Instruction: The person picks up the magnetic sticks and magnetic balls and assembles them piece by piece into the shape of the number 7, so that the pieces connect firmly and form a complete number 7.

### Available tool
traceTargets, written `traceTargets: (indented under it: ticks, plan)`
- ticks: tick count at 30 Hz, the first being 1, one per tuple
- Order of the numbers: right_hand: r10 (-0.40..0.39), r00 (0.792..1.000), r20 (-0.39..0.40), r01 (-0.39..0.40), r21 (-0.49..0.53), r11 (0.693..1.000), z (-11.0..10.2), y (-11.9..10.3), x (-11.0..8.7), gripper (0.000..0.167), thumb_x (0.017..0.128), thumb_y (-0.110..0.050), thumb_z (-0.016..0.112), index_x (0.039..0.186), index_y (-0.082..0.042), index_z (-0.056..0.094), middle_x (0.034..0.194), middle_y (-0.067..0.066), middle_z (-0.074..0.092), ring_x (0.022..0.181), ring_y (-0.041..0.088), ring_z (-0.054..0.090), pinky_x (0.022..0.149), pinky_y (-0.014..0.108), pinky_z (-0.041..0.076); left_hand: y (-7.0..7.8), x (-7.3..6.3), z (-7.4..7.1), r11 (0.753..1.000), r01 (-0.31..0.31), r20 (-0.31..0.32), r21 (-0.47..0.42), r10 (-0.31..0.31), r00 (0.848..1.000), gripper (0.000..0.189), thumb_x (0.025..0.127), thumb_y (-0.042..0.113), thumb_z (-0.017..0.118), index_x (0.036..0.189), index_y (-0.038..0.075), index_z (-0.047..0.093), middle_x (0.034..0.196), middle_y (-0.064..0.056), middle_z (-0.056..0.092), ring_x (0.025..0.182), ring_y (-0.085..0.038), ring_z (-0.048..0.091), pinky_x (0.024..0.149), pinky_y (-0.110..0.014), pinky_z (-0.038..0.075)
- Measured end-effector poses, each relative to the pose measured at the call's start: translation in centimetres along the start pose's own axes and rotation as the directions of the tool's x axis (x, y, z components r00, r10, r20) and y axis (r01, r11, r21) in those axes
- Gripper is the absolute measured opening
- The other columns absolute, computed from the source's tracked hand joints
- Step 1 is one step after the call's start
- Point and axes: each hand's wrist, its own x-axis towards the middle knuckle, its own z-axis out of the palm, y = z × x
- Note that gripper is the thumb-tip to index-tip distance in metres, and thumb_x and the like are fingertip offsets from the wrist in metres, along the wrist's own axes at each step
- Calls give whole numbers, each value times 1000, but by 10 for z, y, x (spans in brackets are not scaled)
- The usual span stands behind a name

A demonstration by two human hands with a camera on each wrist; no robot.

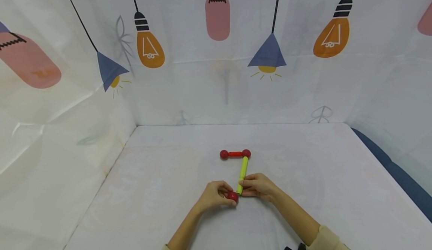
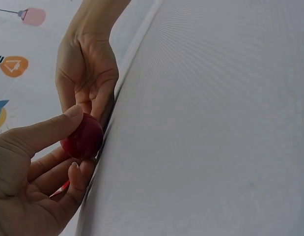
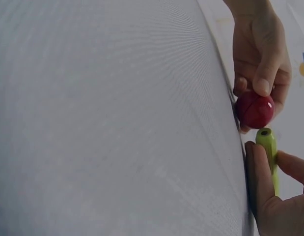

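Observation:
My left hand (image 1: 215, 196) pinches a red ball (image 1: 232, 196) between thumb and fingers, low over the white table. Just right of it, my right hand (image 1: 259, 186) grips the near end of a yellow-green rod (image 1: 243, 173). In the right wrist view, the rod's end (image 3: 264, 132) has a dark hole and lies close to the ball (image 3: 256, 109); whether they touch I cannot tell. The rod's far end meets a second red ball (image 1: 246, 153). From that ball a short red rod (image 1: 235, 154) runs left to a third red ball (image 1: 224, 154).
The white tabletop (image 1: 168, 160) spreads around the pieces. A white sheet printed with lamps (image 1: 189, 92) hangs behind and at the sides. Something dark blue (image 1: 388, 160) lies along the right edge. A small black object (image 1: 301, 246) shows at the bottom edge by the right sleeve.

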Motion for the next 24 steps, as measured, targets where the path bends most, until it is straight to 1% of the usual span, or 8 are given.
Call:
traceTargets:
  ticks: [1, 3, 7, 11, 18, 24]
  plan:
    - [1, 1000, 0, -1, 1, 1000, 0, 0, 0, 40, 90, -9, 62, 116, 18, 47, 85, 10, 65, 76, 16, 66, 75, 33, 55, -4, 1, 1, 1000, 2, -2, 5, -2, 1000, 31, 69, 4, 82, 93, -5, 66, 84, -14, 69, 70, -12, 60, 62, -17, 48]
    - [0, 1000, 1, 0, 4, 1000, 0, 0, 0, 39, 90, -8, 62, 116, 18, 48, 84, 10, 65, 76, 16, 66, 75, 33, 55, -7, 2, 3, 1000, 0, -4, 1, 0, 1000, 31, 68, 6, 83, 92, -4, 66, 81, -10, 68, 69, -10, 60, 62, -18, 48]
    - [-2, 1000, 5, 2, 9, 1000, 0, 0, 0, 39, 90, -8, 62, 115, 18, 48, 83, 9, 65, 75, 16, 66, 75, 33, 55, -8, 3, 4, 1000, -9, -3, -9, 9, 1000, 32, 66, 9, 85, 89, -2, 65, 77, -6, 66, 66, -6, 57, 61, -18, 49]
    - [-9, 1000, 8, 9, 12, 1000, 0, 0, 0, 38, 90, -8, 62, 115, 18, 48, 83, 9, 65, 75, 16, 67, 74, 33, 55, -8, 3, 6, 1000, -4, -5, -7, 4, 1000, 33, 65, 11, 86, 87, 0, 64, 75, -2, 64, 63, -2, 55, 59, -18, 48]
    - [-14, 1000, 21, 13, 15, 1000, 1, -3, -3, 33, 90, -7, 61, 112, 16, 51, 82, 9, 65, 74, 15, 66, 73, 32, 55, -6, 4, 10, 1000, -10, -12, -15, 10, 1000, 34, 65, 10, 86, 85, 1, 61, 72, -1, 62, 62, -1, 53, 58, -17, 47]
    - [-29, 999, 19, 29, 7, 1000, 3, -3, -4, 33, 90, -8, 62, 111, 16, 51, 81, 9, 66, 73, 15, 66, 72, 32, 56, -6, 5, 12, 1000, -2, -16, -29, 2, 1000, 35, 65, 8, 85, 84, 1, 57, 71, -1, 61, 62, -2, 53, 57, -17, 47]
